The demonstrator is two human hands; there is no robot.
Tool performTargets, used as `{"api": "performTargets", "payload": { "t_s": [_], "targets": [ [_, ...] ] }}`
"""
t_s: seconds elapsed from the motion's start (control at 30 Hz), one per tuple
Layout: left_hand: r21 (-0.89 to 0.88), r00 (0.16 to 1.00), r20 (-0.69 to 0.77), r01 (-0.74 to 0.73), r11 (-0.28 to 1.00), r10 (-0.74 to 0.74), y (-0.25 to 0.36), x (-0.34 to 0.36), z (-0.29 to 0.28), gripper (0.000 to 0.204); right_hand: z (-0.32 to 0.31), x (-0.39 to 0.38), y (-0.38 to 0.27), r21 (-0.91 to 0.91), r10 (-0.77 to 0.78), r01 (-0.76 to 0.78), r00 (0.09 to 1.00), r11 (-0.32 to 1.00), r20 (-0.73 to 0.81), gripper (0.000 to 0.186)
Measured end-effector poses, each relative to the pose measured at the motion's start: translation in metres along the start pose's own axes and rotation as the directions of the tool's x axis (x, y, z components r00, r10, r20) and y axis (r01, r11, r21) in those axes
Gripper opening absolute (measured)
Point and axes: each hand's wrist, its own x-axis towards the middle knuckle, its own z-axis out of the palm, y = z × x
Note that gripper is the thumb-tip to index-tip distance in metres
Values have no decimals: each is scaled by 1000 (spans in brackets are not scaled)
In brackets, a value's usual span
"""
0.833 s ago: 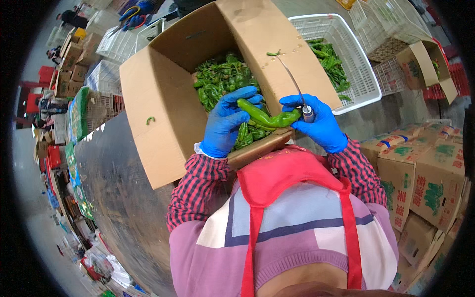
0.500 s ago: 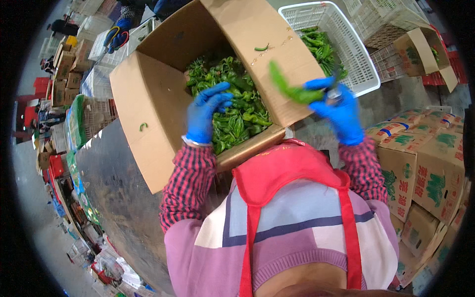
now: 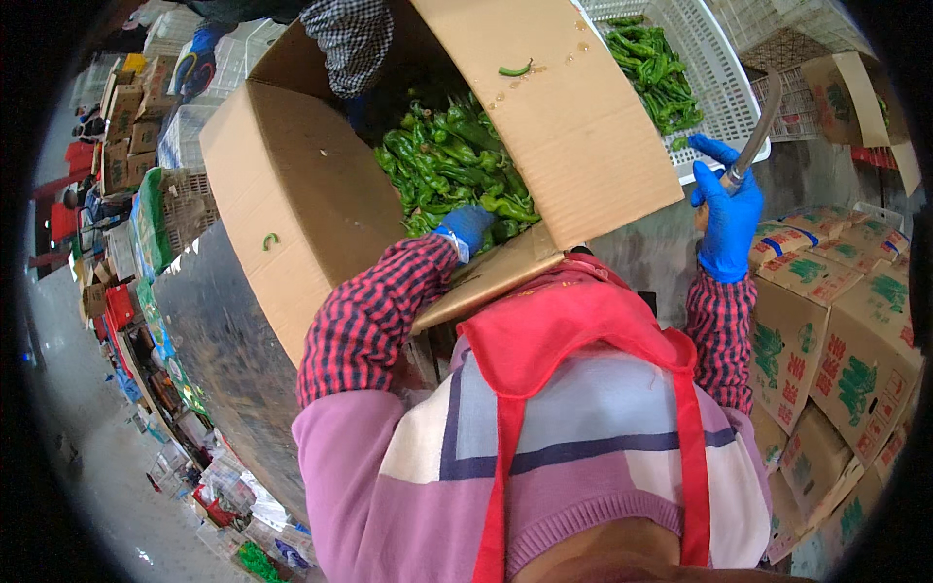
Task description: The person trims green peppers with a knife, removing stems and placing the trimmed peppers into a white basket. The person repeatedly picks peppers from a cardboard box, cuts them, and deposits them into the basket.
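Green peppers (image 3: 452, 160) fill the bottom of an open cardboard box (image 3: 262, 165) in front of me. My left hand (image 3: 468, 229), in a blue glove, reaches down among the peppers at the box's near side. Its fingers are hidden. To the right of the box, my right hand (image 3: 731, 219), gloved in blue too, is closed round the handle of a knife with a curved blade (image 3: 763, 121). The blade points up and away. Just beyond that hand stands a white plastic crate (image 3: 731, 97) with more peppers (image 3: 653, 78) in it.
Another person's checkered sleeve (image 3: 348, 44) reaches into the box from the far side. Small pepper pieces lie on the left flap (image 3: 255, 214) and right flap (image 3: 554, 117). Stacked cartons (image 3: 836, 330) stand at my right, a dark tabletop (image 3: 233, 369) at my left.
The long green pepper is gone from my right hand, which has moved right. My left hand has dipped lower among the peppers. The other person's sleeve has come into the box.
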Motion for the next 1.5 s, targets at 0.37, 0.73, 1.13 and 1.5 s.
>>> {"api": "performTargets", "payload": {
  "t_s": [0.37, 0.73, 1.13, 1.5],
  "targets": [
    [34, 994, -59, -91, 995, 93, 20, 86, 30, 37, -30, -14, 22, 19, 88, -87, 992, 996, -90, 28],
    [-884, 939, 44, 196, 425, -341, -15, -15, -117, 28, -24, -17, -2, 75, 60, -55, 996, 996, -69, 28],
    [-590, 912, -291, -410, -696, -290, 55, -123, -158, 54, 70, -59, -74, 89, 99, -172, 840, 981, 533, 29],
    [-608, 561, -656, -789, -87, -505, 103, -154, -162, 44, 130, -72, -51, 46, 103, -195, 687, 980, 719, 46]
  ]
}}
